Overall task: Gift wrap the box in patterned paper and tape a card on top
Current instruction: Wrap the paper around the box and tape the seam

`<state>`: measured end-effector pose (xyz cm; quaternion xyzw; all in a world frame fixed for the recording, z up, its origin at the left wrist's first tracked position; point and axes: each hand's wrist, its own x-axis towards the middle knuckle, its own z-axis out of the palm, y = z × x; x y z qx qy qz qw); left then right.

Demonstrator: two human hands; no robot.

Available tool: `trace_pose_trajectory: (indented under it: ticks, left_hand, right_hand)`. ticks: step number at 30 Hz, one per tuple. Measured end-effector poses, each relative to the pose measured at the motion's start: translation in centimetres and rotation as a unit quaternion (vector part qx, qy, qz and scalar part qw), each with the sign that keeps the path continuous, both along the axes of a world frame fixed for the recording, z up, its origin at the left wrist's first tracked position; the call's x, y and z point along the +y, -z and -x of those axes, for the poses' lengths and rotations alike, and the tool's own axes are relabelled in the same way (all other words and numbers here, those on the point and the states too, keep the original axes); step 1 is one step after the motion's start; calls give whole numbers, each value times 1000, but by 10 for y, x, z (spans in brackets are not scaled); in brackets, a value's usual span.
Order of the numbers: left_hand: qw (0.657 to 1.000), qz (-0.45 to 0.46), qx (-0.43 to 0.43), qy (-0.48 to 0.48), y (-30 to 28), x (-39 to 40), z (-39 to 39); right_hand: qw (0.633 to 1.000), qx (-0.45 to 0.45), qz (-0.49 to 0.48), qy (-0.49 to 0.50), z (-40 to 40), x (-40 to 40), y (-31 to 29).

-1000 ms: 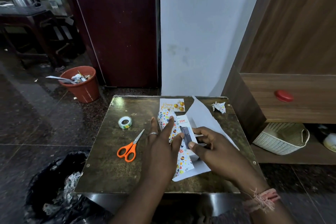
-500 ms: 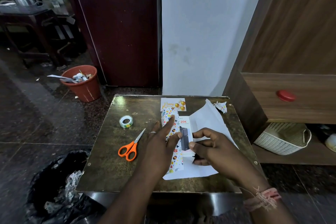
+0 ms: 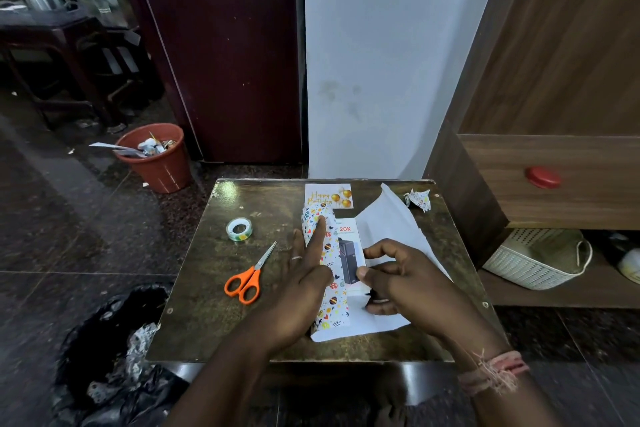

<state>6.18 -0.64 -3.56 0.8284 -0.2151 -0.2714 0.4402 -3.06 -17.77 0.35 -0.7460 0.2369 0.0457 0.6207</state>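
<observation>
Small dark table [image 3: 207, 315] set against a white wall, serving as the wrapping surface. Sheet of patterned paper [image 3: 388, 229] spread across its middle, plain white underside up on the right, printed side showing only on the left flap [image 3: 329, 274] already folded over. White box [image 3: 348, 253] with a dark product picture lying lengthwise on the sheet, left part under that flap, right part not yet covered. Left hand [image 3: 304, 284] flat on the folded flap, fingers [image 3: 320, 225] straight and spread, probably to pin the fold so it cannot spring back. Right hand [image 3: 405, 281] at the box's right edge, thumb and curled fingers pinching the white paper, apparently to draw that side up and over to meet the flap. Orange-handled scissors [image 3: 247, 279] and roll of clear tape [image 3: 239, 229] lying to the left, near the pinning hand, likely kept in reach for sealing the seam. Birthday card [image 3: 329, 196] at the far edge, just beyond the paper, untouched, waiting for the last step. Crumpled paper offcut [image 3: 419, 199] at the far right corner, well apart from the work.
</observation>
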Motion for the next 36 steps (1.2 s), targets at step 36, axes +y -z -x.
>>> trace_pose_trajectory:
  ticks: [36]
  left_hand:
    - [992,120,-33,-38,-19,5,4]
  right_hand:
    - [997,-56,52,10,2,-7,6]
